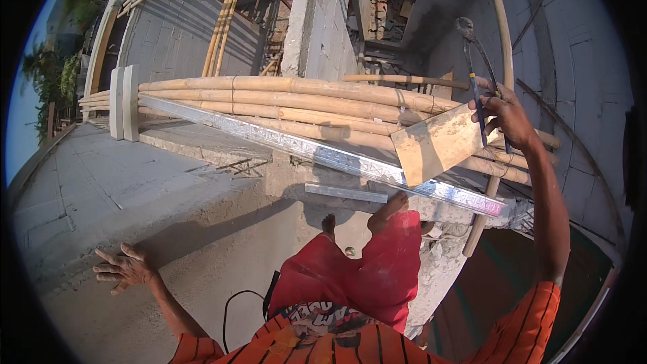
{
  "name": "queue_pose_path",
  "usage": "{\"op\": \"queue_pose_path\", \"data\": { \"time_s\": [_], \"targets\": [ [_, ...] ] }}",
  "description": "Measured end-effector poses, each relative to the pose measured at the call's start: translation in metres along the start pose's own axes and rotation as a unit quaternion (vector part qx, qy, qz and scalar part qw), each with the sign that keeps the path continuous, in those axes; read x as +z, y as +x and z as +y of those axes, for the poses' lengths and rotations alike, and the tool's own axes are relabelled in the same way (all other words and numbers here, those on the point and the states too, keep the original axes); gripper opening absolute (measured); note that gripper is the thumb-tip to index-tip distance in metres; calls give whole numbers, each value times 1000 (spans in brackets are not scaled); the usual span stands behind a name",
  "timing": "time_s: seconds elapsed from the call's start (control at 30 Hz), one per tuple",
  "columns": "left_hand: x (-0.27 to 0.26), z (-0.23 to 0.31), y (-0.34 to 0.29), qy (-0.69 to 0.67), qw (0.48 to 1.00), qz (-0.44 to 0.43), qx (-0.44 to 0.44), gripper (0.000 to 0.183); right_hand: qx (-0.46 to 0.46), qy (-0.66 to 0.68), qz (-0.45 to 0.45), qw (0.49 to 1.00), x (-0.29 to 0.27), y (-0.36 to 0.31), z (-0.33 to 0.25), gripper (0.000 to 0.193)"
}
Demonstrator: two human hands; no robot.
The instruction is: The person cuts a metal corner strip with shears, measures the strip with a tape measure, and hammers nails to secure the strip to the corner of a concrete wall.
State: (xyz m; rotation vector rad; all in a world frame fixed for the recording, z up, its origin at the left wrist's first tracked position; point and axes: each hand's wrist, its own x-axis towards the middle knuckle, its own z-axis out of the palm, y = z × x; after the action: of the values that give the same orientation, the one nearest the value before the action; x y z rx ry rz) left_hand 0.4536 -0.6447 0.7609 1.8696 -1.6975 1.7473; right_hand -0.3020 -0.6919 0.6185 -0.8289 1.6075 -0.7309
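Observation:
My right hand (510, 119) is raised at the right and closed around the handles of long-handled pincers (470, 62). Their rounded dark head points up and away, while the blue-coated handle ends hang below my fingers. Under this hand a square of thin plywood (437, 143) lies tilted across bamboo poles (323, 109). Low on the left, my left hand (124, 268) has its fingers spread, with nothing in it, beside the grey block wall; I cannot tell whether it touches the surface. Near my bare feet (389, 211) lies a short metal strip (346, 193).
A long silvery metal channel (323, 156) runs diagonally in front of the bamboo. Two upright pale posts (124, 104) stand at the left end. A concrete column (304, 23) rises beyond, beside a deep drop with rubble (391, 13). An upright pole (500, 20) stands near my right hand.

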Motion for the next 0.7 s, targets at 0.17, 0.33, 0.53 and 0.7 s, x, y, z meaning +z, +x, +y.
{"op": "queue_pose_path", "data": {
  "time_s": [0.17,0.33,0.53,0.7],
  "targets": [
    [-34,4,6,37,980,-178,-81,71,120,24,-121,985,15,-35,-18,45],
    [-61,14,20,15,941,-311,-130,74,324,66,-166,929,-17,-110,45,46],
    [-64,35,47,-4,893,-400,-208,83,477,276,-115,827,-41,-169,64,38],
    [-87,79,82,-68,807,-533,-244,87,374,316,-67,869,-11,-211,25,35]
  ]
}}
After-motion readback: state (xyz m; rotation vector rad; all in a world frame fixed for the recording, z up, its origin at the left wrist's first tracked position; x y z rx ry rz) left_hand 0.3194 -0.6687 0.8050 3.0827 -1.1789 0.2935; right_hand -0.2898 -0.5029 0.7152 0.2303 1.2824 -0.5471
